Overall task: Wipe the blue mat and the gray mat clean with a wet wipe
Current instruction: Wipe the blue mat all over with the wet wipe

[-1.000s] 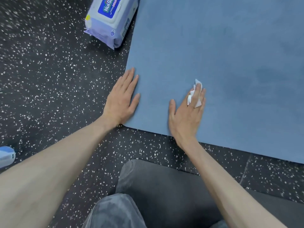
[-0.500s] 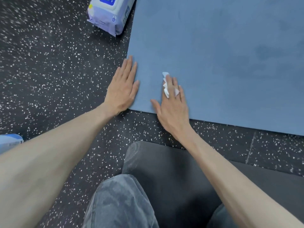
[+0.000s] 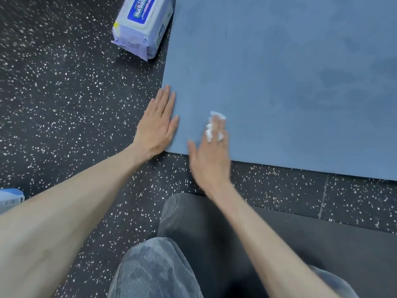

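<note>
wet wipe point(image 3: 209, 132) under right hand point(image 3: 209, 155), on blue mat point(image 3: 279, 82)

Speckled black floor, mats and a pack of wipes laid out on it.

The floor point(image 3: 64, 104) was dark rubber flecked with white. The blue mat point(image 3: 279, 72) lay flat on it, its near corner under the pressing right hand point(image 3: 209, 155) and the flat left hand point(image 3: 155, 125). A gray mat point(image 3: 300, 244) lay nearer than that grip, apart from the blue one with a strip of floor between. A wipes pack point(image 3: 141, 26) sat beyond and left of the hands, just beside the blue mat's left edge. Far left, a pale blue-white object point(image 3: 10, 198) showed at the frame's edge.
</note>
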